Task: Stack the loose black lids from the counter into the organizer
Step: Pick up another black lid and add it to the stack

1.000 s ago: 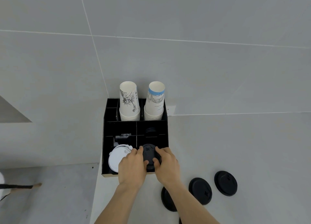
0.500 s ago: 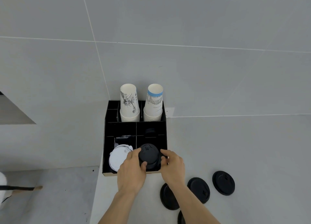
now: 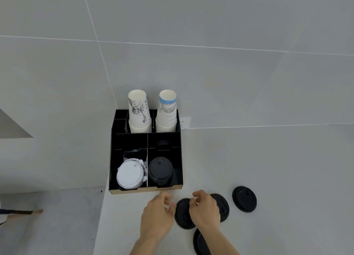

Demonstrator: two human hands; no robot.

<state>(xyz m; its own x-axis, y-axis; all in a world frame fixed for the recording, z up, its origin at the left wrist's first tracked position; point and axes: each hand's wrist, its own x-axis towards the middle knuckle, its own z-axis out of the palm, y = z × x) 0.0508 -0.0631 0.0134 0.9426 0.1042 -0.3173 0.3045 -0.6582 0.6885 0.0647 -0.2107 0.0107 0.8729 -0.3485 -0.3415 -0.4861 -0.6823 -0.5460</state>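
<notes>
A black organizer (image 3: 113, 159) stands at the counter's left edge against the wall. Its front right compartment holds a stack of black lids (image 3: 160, 170); the front left one holds white lids (image 3: 130, 175). Several loose black lids lie flat on the counter in front: one (image 3: 183, 214) between my hands, one (image 3: 223, 209) partly under my right hand, one (image 3: 244, 198) further right, one (image 3: 200, 243) under my right forearm. My left hand (image 3: 156, 218) is empty with fingers apart, just left of the nearest lid. My right hand (image 3: 205, 208) hovers over the lids, fingers curled, holding nothing.
Two stacks of upturned paper cups (image 3: 138, 113) (image 3: 166, 112) fill the organizer's back row. More black lids (image 3: 163, 143) sit in the middle right compartment. A wall socket (image 3: 184, 122) is behind. The counter's left edge (image 3: 101, 206) drops to the floor.
Both hands let go of the black lid stack in the front right compartment and drew back toward me, down to the loose lids on the counter.
</notes>
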